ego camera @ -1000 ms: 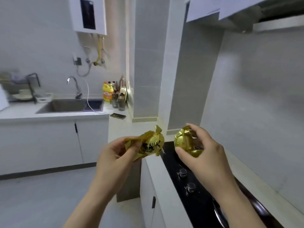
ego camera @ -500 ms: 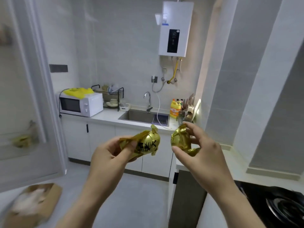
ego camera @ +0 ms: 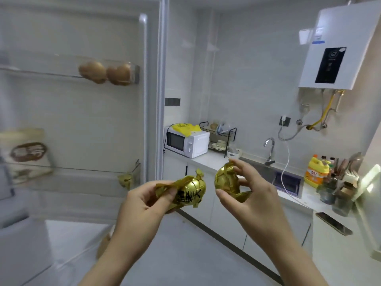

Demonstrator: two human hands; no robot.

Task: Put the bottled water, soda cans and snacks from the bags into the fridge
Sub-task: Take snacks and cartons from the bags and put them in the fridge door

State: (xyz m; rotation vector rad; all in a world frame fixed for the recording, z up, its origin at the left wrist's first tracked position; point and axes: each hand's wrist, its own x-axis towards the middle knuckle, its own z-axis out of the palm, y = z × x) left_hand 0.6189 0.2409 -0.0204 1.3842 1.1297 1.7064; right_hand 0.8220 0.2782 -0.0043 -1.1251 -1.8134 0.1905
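L hand (ego camera: 142, 200) grips gold foil snack w/ black lettering (ego camera: 188, 191); R hand (ego camera: 250, 193) pinches 2nd gold foil snack (ego camera: 225, 180); open fridge door (ego camera: 86, 112) just beyond.

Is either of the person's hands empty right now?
No: the left hand grips one gold-wrapped snack and the right hand pinches a second gold-wrapped snack.
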